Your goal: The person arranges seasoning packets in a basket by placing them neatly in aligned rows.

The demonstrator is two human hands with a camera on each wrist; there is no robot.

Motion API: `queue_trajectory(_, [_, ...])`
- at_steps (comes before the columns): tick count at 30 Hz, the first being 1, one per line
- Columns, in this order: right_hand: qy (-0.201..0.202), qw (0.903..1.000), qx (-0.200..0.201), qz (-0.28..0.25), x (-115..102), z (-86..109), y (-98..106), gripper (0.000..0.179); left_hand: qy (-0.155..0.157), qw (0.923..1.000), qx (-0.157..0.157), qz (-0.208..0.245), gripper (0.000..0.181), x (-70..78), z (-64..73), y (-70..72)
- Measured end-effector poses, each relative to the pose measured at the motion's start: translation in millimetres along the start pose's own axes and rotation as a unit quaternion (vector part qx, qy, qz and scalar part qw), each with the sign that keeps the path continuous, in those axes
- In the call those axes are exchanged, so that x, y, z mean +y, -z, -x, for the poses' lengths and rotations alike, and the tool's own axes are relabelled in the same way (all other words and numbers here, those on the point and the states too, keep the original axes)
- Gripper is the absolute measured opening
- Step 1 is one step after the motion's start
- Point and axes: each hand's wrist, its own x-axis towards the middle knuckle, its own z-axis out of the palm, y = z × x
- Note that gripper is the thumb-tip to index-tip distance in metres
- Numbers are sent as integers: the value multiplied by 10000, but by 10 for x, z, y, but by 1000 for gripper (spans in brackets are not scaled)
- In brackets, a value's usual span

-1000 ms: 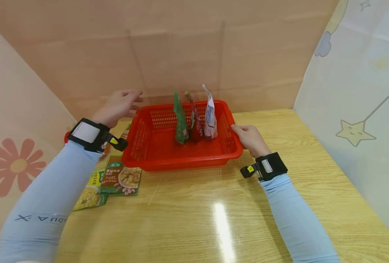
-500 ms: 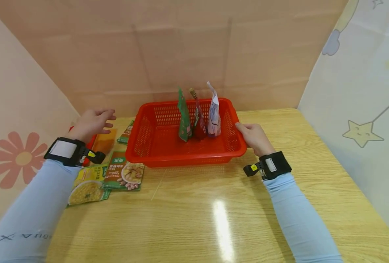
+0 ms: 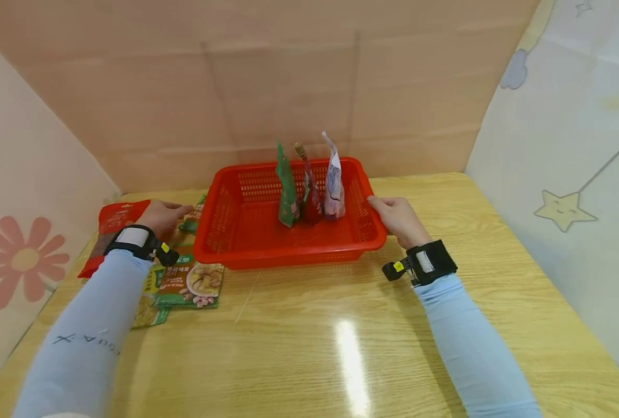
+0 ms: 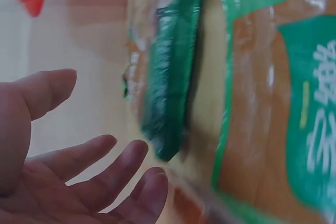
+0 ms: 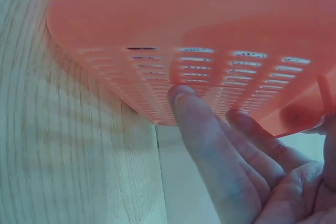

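Note:
My right hand [image 3: 399, 222] grips the right rim of a red plastic basket [image 3: 273, 256], thumb over the rim. In the right wrist view its fingers [image 5: 197, 116] lie against the basket's slotted outer wall. Inside stand a green packet [image 3: 288, 194], a dark red bag [image 3: 312, 200] and a white-and-purple packet [image 3: 334, 188]. Left of the basket, my left hand [image 3: 162, 217] is low over several food packets, fingers apart and loosely bent. The left wrist view shows nothing in its grasp; a green-and-brown packet [image 4: 170, 77] lies just beyond the fingertips.
A red bag [image 3: 112, 229] lies against the left wall. Green-and-brown soup packets [image 3: 205, 281] and a yellow one [image 3: 150, 310] overlap in front of the left hand. A small green packet [image 3: 191, 217] sits beside the basket. The back wall rises close behind the basket.
My left hand has moved away from the basket's left rim, leftward, then down to the packets. My right hand keeps its hold on the rim, and the basket stays in place.

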Motion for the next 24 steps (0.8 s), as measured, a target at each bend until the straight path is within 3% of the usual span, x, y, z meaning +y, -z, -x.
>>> queue_trajectory(6, [13, 10000, -6, -52, 2, 6, -12, 55, -27, 9990, -57, -453, 87, 80, -83, -90])
queue_trajectory(13, [47, 10000, -15, -33, 3, 20, -7, 56, -174, 9943, -138, -1042, 69, 171, -200, -172])
queue_trajectory(19, [62, 10000, -61, -15, 5, 20, 0, 57, -287, 9900, -123, -1377, 63, 122, -328, -223])
queue_trajectory(24, [40, 10000, -65, 9, 5, 15, -5, 55, -267, 9869, -230, -1574, 33, 42, -406, -198])
